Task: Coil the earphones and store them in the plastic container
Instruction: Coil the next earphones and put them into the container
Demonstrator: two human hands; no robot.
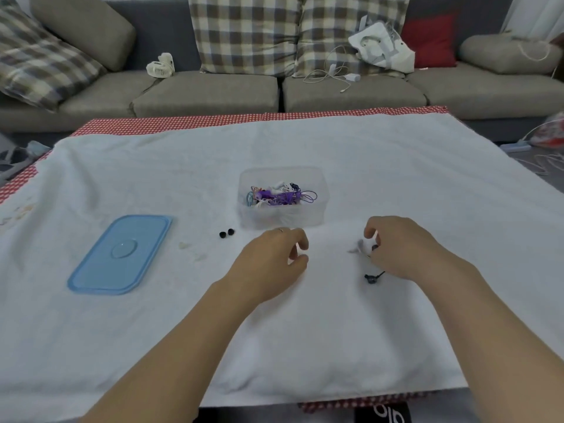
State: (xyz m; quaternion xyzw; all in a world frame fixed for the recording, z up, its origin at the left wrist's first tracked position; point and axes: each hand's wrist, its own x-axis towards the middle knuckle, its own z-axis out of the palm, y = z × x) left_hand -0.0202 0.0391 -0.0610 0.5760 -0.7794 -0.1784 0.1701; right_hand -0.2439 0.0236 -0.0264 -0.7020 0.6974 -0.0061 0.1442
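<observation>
Near the middle of the surface: my two hands work just in front of the plastic container (280, 193), which stands open with coloured cords already inside.
Right hand: my right hand (396, 248) has its fingers curled round a small bundle of the earphones (370, 277); a dark earbud and a short run of cord hang out below it onto the white towel (183, 166).
Left hand: my left hand (274, 261) is loosely curled with thumb and fingertips close together; whether it pinches a strand I cannot tell.
Loose bits: two black ear tips (226, 233) lie apart from the earphones, between the blue lid (119, 254) and the container.
Step in hand: coiling, I judge, not yet storing.
How to do it well: keep the loops even and snug in my right hand, tuck the dangling earbud in, and only then lift the bundle over the container's near wall.
Watch for: the coil springing open on release.
</observation>
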